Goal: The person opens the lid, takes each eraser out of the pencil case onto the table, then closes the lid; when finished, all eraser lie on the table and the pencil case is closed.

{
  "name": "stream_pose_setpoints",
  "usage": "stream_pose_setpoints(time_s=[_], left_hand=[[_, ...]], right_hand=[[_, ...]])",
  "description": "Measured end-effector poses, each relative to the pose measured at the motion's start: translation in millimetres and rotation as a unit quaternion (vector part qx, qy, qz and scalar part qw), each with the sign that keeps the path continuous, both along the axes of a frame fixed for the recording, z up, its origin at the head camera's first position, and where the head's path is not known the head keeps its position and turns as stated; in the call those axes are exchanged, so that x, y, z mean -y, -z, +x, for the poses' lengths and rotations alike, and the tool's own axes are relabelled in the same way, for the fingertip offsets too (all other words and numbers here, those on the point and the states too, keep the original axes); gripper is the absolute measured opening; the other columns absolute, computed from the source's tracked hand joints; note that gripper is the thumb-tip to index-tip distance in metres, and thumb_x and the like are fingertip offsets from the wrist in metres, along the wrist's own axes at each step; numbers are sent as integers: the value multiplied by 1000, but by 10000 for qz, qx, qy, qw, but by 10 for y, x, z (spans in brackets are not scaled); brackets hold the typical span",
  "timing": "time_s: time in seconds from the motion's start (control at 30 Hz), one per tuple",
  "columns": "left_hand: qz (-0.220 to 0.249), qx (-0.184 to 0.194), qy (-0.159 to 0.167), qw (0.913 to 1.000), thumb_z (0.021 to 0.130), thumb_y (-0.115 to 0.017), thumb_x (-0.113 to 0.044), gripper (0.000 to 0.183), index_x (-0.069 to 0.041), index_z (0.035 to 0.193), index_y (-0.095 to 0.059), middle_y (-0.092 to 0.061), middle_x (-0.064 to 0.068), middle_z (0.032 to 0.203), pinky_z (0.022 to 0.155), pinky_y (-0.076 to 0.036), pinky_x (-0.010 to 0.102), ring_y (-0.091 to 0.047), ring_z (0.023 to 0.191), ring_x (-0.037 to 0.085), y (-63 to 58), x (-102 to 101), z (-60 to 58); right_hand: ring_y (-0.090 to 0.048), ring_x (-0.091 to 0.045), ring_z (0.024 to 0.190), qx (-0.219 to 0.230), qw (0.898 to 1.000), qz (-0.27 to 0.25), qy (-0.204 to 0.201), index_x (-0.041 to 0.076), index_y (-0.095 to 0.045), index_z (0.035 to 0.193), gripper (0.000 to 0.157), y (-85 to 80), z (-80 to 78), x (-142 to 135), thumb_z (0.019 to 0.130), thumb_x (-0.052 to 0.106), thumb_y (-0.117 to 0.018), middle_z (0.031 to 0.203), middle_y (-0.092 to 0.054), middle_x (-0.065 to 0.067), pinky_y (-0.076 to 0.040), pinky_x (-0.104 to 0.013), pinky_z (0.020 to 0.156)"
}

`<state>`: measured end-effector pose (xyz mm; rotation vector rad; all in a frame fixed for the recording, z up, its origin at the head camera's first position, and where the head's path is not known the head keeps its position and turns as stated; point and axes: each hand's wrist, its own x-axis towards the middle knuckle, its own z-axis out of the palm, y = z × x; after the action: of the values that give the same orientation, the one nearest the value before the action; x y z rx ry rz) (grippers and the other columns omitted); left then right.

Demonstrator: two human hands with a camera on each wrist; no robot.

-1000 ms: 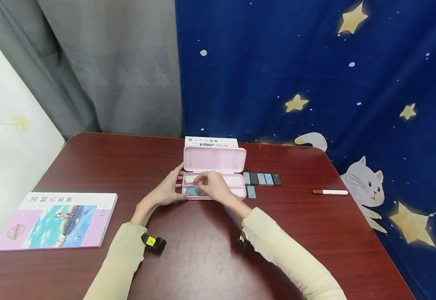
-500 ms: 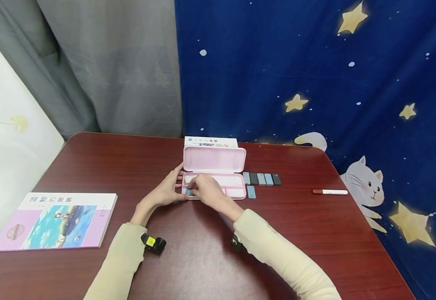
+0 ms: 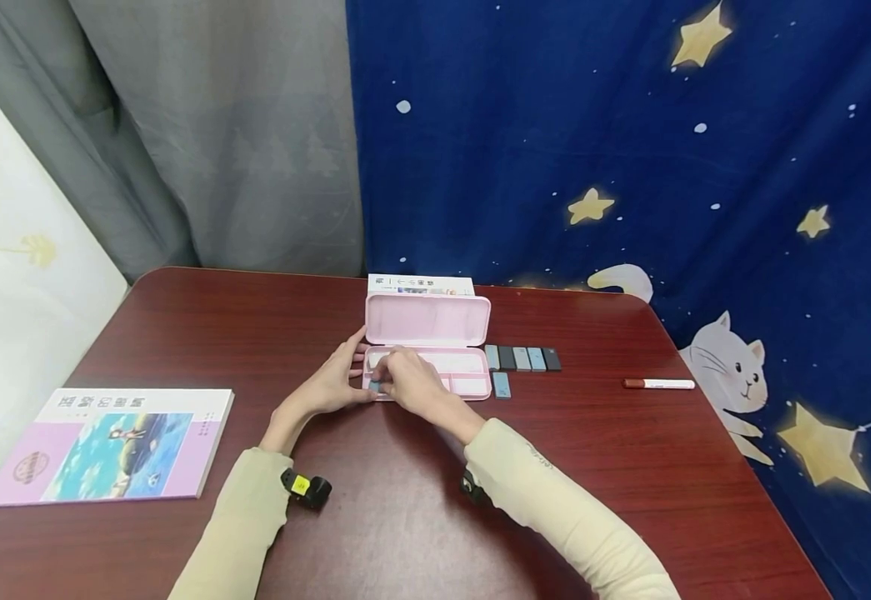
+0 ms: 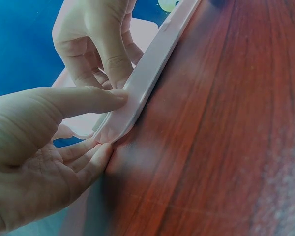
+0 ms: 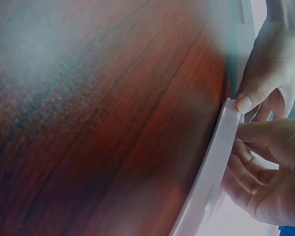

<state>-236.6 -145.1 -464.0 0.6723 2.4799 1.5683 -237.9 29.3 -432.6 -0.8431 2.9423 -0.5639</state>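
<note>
An open pink pencil case (image 3: 428,320) stands at the table's back middle, lid raised. My left hand (image 3: 332,382) holds its left end; in the left wrist view the thumb lies on the near wall (image 4: 137,88) and the other fingertips touch the end corner. My right hand (image 3: 414,382) reaches inside the case's left part, fingers bent downward at a small blue-grey block (image 3: 375,386) in the front left compartment. Its fingertips are mostly hidden behind the case wall in both wrist views.
Several flat blue and dark grey blocks (image 3: 521,358) form a row right of the case, with one blue block (image 3: 502,385) in front. A red-and-white marker (image 3: 658,384) lies farther right. One book (image 3: 116,446) is at left; another (image 3: 420,284) is behind the lid.
My right hand has moved left inside the case and now covers more of the blue-grey block. My left hand keeps its place at the case's left end.
</note>
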Motion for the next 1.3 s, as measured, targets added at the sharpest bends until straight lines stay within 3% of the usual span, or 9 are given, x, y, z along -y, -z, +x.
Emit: stream_pose_setpoints(time_s=[0.17, 0.37, 0.57, 0.63, 0.8, 0.87, 1.07, 1.3], left_hand=[[23, 16, 0, 10000, 72, -78, 9, 106, 7, 151, -7, -34, 32, 134, 101, -42, 51, -39, 123, 44, 7, -1, -2], [44, 75, -31, 10000, 72, -78, 10, 106, 7, 150, -6, -33, 33, 135, 101, -42, 53, -39, 123, 44, -22, -8, 30], [90, 177, 24, 9998, 72, -73, 16, 99, 15, 146, -7, -31, 40, 134, 101, -39, 57, -37, 123, 51, -279, -55, 167], [74, 153, 41, 9998, 73, -73, 15, 98, 15, 146, -8, -32, 40, 133, 100, -40, 57, -37, 122, 51, -295, -55, 168], [22, 30, -11, 10000, 73, -76, 11, 104, 10, 149, -6, -33, 35, 135, 101, -41, 54, -39, 123, 47, -40, -7, 40], [4, 50, -28, 10000, 73, -77, 10, 105, 8, 150, -6, -33, 34, 135, 101, -41, 53, -38, 124, 46, 6, 1, 17], [-43, 84, 2, 10000, 73, -78, 7, 106, 4, 151, -7, -33, 31, 135, 101, -42, 50, -39, 124, 43, 0, 0, 12], [-56, 53, -33, 10000, 73, -78, 7, 106, 5, 151, -7, -34, 32, 135, 102, -42, 50, -39, 125, 44, 12, -2, -9]], right_hand=[[-58, -14, 91, 87, 9999, -80, -90, 12, -75, 91, 11, 6, -13, -4, 80, 10, -78, 92, -62, 1, -52, -26, 73], [-61, -11, 86, 222, 9991, -303, -187, 11, -72, 89, 12, 13, -37, -11, 80, 5, -77, 89, -67, 1, -52, -23, 74], [-59, -10, 82, 302, 9989, -328, -162, 12, -73, 93, 12, 1, -39, -5, 82, 8, -77, 87, -65, 1, -50, -23, 72], [-58, -10, 83, 266, 9991, -253, -188, 12, -74, 95, 14, -4, -28, -2, 82, 10, -77, 88, -64, 1, -50, -23, 71], [-58, -13, 88, 166, 9992, -252, -248, 11, -76, 97, 15, 4, -15, -7, 82, 10, -77, 92, -63, -2, -50, -24, 74], [-60, -13, 88, 221, 9991, -307, -193, 12, -76, 97, 15, 7, -19, -14, 82, 10, -76, 94, -66, -1, -51, -25, 73], [-62, -10, 85, 428, 9977, -529, 48, 13, -74, 98, 14, -19, -24, -55, 85, 9, -74, 90, -69, 3, -51, -26, 71], [-58, -10, 76, 191, 9909, -1327, 100, 10, -72, 98, 14, -39, -49, -168, 85, 4, -71, 82, -63, 0, -48, -23, 69]])
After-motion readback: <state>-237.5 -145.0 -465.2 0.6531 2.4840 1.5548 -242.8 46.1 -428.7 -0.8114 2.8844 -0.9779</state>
